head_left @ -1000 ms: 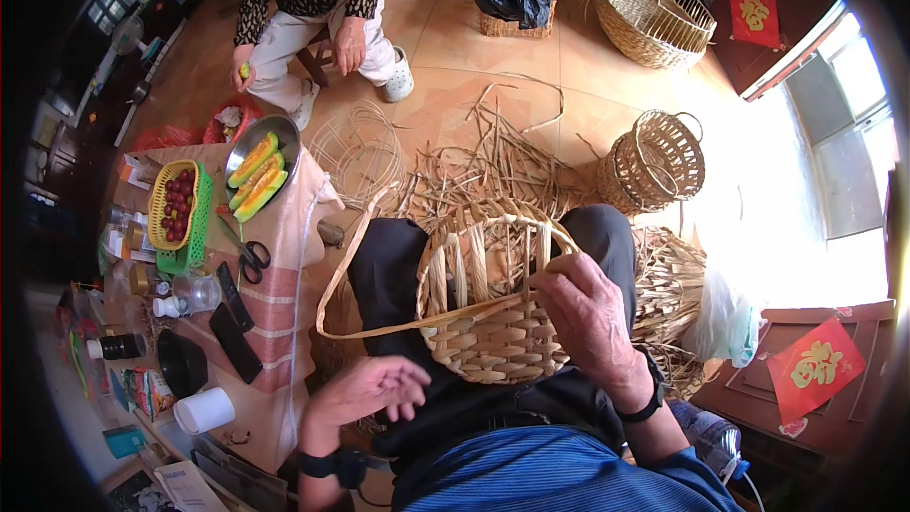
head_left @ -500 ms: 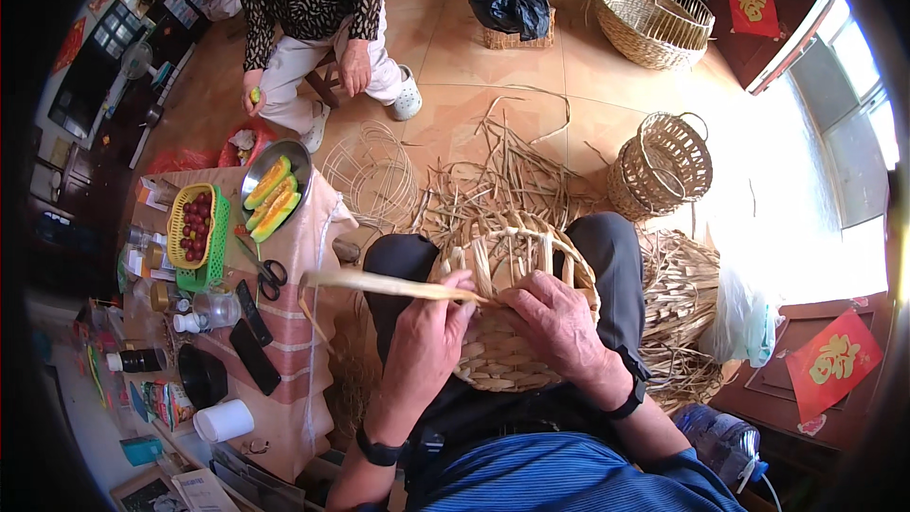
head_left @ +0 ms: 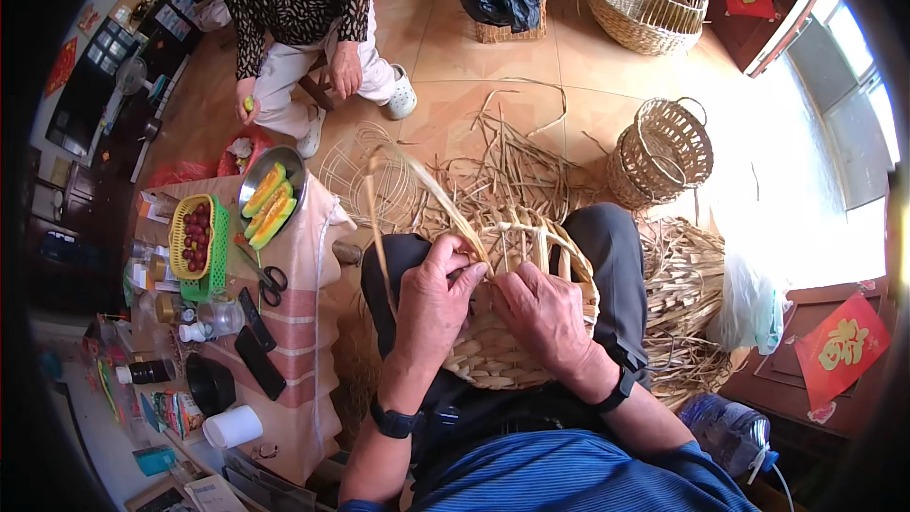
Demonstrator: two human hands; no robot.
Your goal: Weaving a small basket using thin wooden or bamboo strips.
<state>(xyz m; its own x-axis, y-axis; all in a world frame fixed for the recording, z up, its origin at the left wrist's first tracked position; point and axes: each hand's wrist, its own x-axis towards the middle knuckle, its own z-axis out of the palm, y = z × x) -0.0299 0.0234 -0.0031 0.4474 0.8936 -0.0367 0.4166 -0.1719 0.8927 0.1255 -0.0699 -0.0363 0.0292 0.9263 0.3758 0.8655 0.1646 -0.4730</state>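
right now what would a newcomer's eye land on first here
First, the half-woven basket on the person's lap at centre, with the left hand and right hand both pressed on it and a long pale strip arcing up from the rim. Next, the loose strips scattered on the floor beyond, and the bright melon slices in a metal bowl on the table at left.

On our lap sits the basket (head_left: pixel 512 322); left of it the table (head_left: pixel 294 322), beyond it strips (head_left: pixel 512 161).
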